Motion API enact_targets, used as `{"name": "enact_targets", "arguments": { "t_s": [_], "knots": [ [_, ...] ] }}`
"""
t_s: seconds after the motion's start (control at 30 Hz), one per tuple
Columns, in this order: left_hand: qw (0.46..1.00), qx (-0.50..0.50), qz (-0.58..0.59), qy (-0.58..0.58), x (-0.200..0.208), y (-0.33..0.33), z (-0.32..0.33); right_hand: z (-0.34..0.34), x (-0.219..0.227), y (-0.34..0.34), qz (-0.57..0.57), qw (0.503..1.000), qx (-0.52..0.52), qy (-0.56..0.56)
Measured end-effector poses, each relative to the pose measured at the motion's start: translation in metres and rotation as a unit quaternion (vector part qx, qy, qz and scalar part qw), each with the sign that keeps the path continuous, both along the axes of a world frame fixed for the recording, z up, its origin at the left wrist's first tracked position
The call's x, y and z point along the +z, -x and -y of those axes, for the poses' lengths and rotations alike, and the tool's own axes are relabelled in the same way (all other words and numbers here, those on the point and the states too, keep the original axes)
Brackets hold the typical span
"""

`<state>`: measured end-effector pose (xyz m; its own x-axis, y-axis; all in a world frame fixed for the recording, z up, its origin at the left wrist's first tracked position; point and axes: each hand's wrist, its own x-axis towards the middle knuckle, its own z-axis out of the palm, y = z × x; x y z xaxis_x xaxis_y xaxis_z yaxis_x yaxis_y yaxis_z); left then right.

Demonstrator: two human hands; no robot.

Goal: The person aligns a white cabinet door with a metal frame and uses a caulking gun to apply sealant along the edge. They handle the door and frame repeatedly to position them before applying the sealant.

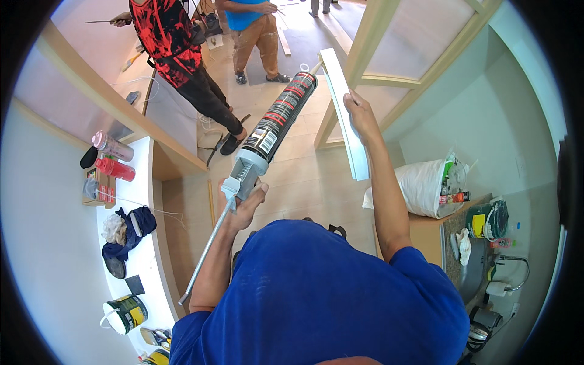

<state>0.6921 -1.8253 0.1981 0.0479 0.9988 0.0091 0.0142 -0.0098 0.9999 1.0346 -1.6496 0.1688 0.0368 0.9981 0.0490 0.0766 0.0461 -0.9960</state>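
My left hand (pixel 248 210) is closed around the grip of a grey caulking gun (pixel 248 170), whose long metal rod trails back toward me along my forearm. A black sealant cartridge (pixel 281 115) with red bands lies in the gun, pointing up and away. Its nozzle (pixel 317 66) is at the far end of a long white trim strip (pixel 338 103); whether the tip touches the strip I cannot tell. My right hand (pixel 362 117) grips that strip along its right edge, holding it nearly upright in the view, with the thumb on its face.
At left, a white counter (pixel 143 249) bears bottles, dark cloths and a paint bucket (pixel 125 314). A white sack (pixel 420 187), a green bucket (pixel 488 219) and a faucet (pixel 517 267) are at right. Ahead, wooden frames (pixel 389 80) flank an opening where two people (pixel 173 48) stand.
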Motion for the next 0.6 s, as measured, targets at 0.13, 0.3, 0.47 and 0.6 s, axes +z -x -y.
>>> {"name": "enact_targets", "arguments": {
  "t_s": [0.13, 0.3, 0.47, 0.6],
  "knots": [
    [1.000, -0.008, -0.020, 0.009, -0.001, 0.002, 0.005, -0.002, 0.003, 0.001, -0.017, 1.000, -0.013, 0.007],
    [1.000, -0.012, -0.024, 0.010, -0.015, 0.005, 0.008, -0.005, -0.004, -0.004, -0.022, 1.000, -0.014, -0.006],
    [0.999, -0.013, -0.033, 0.018, -0.003, 0.000, 0.012, -0.009, -0.008, -0.005, -0.035, 0.999, -0.022, -0.012],
    [0.999, -0.027, -0.041, 0.009, -0.008, 0.003, 0.010, -0.009, -0.003, -0.002, -0.027, 0.999, -0.037, -0.001]
  ]
}}
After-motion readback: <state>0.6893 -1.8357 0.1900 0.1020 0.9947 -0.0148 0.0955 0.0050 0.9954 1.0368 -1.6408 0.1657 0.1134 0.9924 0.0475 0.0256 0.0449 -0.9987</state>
